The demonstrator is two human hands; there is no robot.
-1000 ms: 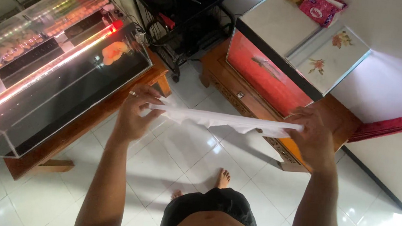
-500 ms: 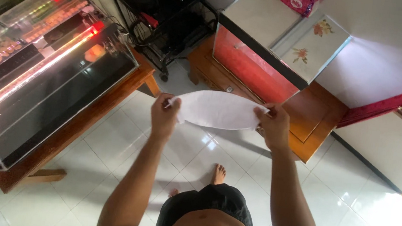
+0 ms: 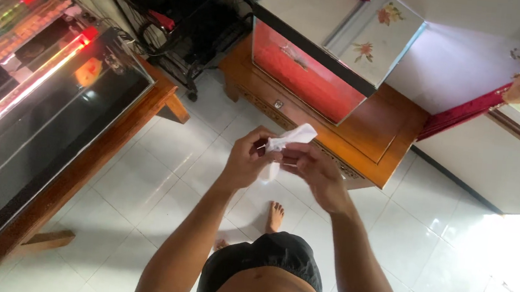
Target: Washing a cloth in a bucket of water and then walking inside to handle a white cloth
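Both hands meet in front of the person's chest, above the floor, and between them they hold a small white sheet of thin, soft material [image 3: 291,136] — bunched and folded together so that only a crumpled wedge of it sticks up and to the right of the fingers. The left hand [image 3: 247,159] has its grip closed on the left end of the sheet, thumb and fingertips pinched together around it. The right hand [image 3: 316,170] is closed on the same sheet from the other side, its fingers curled over the lower edge and its thumb pressed against the left hand's fingers, so the two hands touch. A short pale strip of the sheet hangs down between the palms.

Below the hands lies a glossy white tiled floor [image 3: 162,168], and one bare foot [image 3: 274,216] shows on it, just above the black waistband of the person's shorts [image 3: 261,260].

To the left stands a long glass aquarium with a dark bottom and a glowing red-orange light strip [image 3: 53,120]; it rests on a low wooden surface [image 3: 107,150] with a plank foot. Ahead of the hands is a second glass tank with a red back panel [image 3: 305,74], carried by a carved brown wooden cabinet [image 3: 388,133] — a pale lid with flower prints [image 3: 379,33] covers part of its top. A black metal rack tangled with cables [image 3: 184,12] fills the corner between the two tanks.
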